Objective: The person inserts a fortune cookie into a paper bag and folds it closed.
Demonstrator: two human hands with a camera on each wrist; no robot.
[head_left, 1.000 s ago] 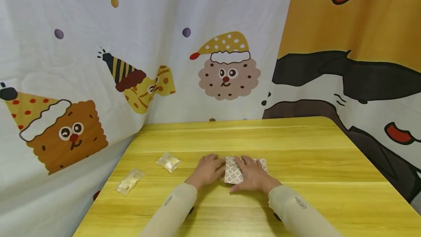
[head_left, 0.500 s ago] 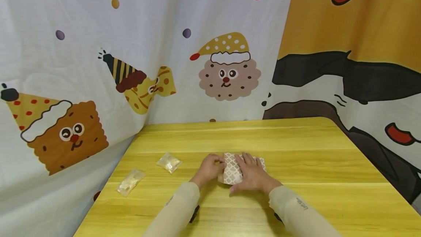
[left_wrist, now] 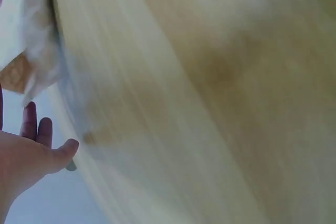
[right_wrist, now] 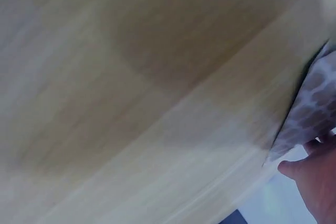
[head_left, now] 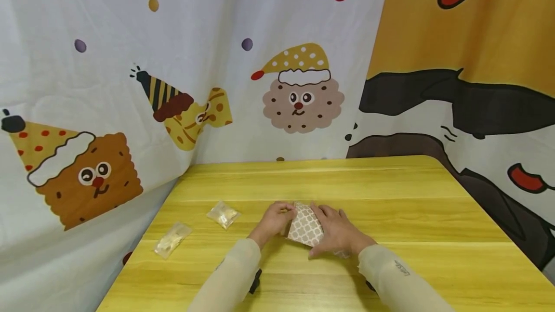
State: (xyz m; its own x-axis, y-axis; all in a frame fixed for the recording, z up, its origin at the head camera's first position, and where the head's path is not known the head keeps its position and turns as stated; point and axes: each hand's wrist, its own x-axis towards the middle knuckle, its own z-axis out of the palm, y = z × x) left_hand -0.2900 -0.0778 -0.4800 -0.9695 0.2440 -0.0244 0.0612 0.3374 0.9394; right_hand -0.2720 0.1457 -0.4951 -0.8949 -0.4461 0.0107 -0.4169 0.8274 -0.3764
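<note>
A flat card piece [head_left: 306,225], beige with a white lattice pattern, lies slanted between both hands over the wooden table. Brown shows along its left end. My left hand [head_left: 273,220] pinches that end near its far corner, fingertips curled in. My right hand [head_left: 340,231] holds the card's other half, with the thumb by the near edge and the fingers across the far side. Much of that half is hidden under the palm. In the left wrist view the patterned card [left_wrist: 39,40] is blurred above the fingertips. The right wrist view shows patterned card [right_wrist: 310,108] beside the thumb.
Two small clear plastic packets hold pale bits: one packet [head_left: 223,214] lies left of the left hand, the other packet [head_left: 172,239] nearer the table's left edge. The wooden table [head_left: 390,182] ends against a cartoon-printed curtain [head_left: 299,148].
The patterned card has turned, its right part swinging toward me and showing below my right hand. My right hand has drawn slightly nearer and rightward. My left fingers have curled at the card's left end.
</note>
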